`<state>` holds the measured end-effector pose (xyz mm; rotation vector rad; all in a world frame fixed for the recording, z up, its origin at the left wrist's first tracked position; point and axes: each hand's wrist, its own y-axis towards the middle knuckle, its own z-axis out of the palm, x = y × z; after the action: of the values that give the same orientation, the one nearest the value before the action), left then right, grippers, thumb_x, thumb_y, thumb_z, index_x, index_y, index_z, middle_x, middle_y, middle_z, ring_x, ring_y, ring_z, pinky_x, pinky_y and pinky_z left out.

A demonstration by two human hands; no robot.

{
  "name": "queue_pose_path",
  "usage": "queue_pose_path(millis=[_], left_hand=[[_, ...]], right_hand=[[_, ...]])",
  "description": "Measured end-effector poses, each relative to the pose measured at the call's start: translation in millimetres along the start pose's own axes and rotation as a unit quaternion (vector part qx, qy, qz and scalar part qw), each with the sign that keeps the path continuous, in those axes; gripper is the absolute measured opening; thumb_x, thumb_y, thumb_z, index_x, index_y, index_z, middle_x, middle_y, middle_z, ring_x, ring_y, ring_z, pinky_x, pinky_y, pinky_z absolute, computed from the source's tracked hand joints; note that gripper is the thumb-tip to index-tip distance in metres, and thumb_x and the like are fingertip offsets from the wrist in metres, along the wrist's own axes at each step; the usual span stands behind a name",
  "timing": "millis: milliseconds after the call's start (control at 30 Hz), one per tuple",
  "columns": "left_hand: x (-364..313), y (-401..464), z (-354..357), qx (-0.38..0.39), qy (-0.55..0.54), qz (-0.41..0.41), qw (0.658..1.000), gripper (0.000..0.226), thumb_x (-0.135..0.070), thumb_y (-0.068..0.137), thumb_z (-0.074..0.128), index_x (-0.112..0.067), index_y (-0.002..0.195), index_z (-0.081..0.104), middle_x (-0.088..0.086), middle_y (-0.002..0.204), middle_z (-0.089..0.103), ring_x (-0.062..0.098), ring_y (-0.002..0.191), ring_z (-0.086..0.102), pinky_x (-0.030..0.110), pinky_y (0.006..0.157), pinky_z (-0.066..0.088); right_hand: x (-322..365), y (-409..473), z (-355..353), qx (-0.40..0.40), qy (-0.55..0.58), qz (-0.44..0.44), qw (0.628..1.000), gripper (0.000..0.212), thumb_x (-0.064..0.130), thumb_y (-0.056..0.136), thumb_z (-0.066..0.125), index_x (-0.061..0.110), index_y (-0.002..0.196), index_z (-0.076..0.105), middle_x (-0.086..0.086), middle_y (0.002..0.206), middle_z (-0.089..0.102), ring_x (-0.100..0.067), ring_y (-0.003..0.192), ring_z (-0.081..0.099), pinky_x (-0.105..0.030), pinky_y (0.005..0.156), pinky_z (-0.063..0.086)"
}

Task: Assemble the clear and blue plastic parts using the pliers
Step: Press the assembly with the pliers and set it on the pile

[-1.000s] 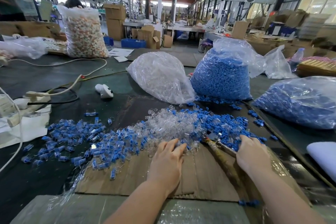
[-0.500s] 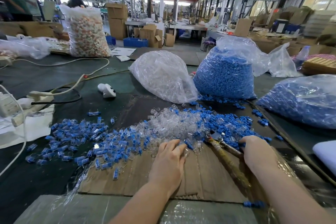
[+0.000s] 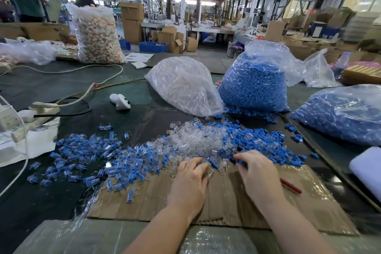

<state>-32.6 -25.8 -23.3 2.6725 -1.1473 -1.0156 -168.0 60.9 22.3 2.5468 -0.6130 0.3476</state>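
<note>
My left hand [image 3: 190,179] curls into the clear parts [image 3: 198,140] mid-bench, maybe pinching one, can't tell. Right hand [image 3: 255,173] pinches a blue part [image 3: 240,163]. Pliers [image 3: 290,187], red handle, lie under my right wrist; a careless sweep could scatter the pile.

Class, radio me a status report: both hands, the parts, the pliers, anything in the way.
Left hand fingering clear parts. Right hand pinching a blue part. Pliers mostly hidden under right hand, red handle showing. Nothing blocking.
</note>
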Motion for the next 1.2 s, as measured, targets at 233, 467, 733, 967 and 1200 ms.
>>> queue_pose_path(millis=[233, 467, 733, 967, 1200], left_hand=[[0.1, -0.4, 0.2, -0.012, 0.005, 0.003, 1.000, 0.042, -0.030, 0.097, 0.043, -0.026, 0.139, 0.040, -0.012, 0.144, 0.034, 0.005, 0.132, 0.019, 0.018, 0.111, 0.012], [0.2, -1.2, 1.1, -0.019, 0.007, 0.007, 1.000, 0.041, -0.030, 0.098, 0.043, -0.027, 0.138, 0.041, -0.013, 0.143, 0.035, 0.006, 0.133, 0.020, 0.022, 0.114, 0.014], [0.2, -2.6, -0.4, -0.039, -0.005, 0.024, 0.999, 0.035, -0.029, 0.095, 0.048, -0.026, 0.130, 0.051, -0.014, 0.137, 0.041, 0.002, 0.127, 0.025, 0.012, 0.107, 0.013], [2.0, -4.2, -0.7, -0.062, -0.010, 0.023, 0.998, 0.025, -0.032, 0.091, 0.054, -0.025, 0.114, 0.061, -0.015, 0.131, 0.045, 0.000, 0.122, 0.029, 0.009, 0.102, 0.016], [2.3, -6.7, -1.8, -0.082, -0.019, 0.023, 0.996, 0.027, -0.032, 0.091, 0.053, -0.026, 0.116, 0.060, -0.015, 0.111, 0.052, -0.004, 0.099, 0.033, 0.007, 0.087, 0.023]], right_hand=[[13.9, -23.5, 28.0, 0.014, 0.019, -0.015, 1.000, 0.030, 0.005, 0.092, 0.048, 0.019, 0.112, 0.064, 0.003, 0.107, 0.061, -0.014, 0.101, 0.053, -0.022, 0.088, 0.039], [18.1, -28.6, 32.9, 0.000, 0.025, -0.011, 1.000, 0.029, -0.002, 0.086, 0.052, 0.010, 0.108, 0.066, -0.004, 0.107, 0.063, -0.021, 0.101, 0.057, -0.028, 0.089, 0.043], [17.9, -32.2, 33.0, -0.013, 0.049, -0.005, 0.999, 0.028, -0.005, 0.084, 0.054, 0.010, 0.105, 0.064, -0.003, 0.104, 0.062, -0.020, 0.099, 0.057, -0.028, 0.087, 0.046], [16.8, -32.5, 34.4, -0.061, 0.042, -0.020, 0.997, 0.024, -0.010, 0.075, 0.065, 0.007, 0.092, 0.065, -0.006, 0.095, 0.062, -0.025, 0.089, 0.058, -0.034, 0.077, 0.052], [16.5, -34.7, 33.9, -0.092, 0.025, -0.070, 0.993, 0.030, -0.012, 0.064, 0.073, 0.007, 0.086, 0.065, -0.004, 0.083, 0.066, -0.024, 0.076, 0.062, -0.033, 0.069, 0.054]])
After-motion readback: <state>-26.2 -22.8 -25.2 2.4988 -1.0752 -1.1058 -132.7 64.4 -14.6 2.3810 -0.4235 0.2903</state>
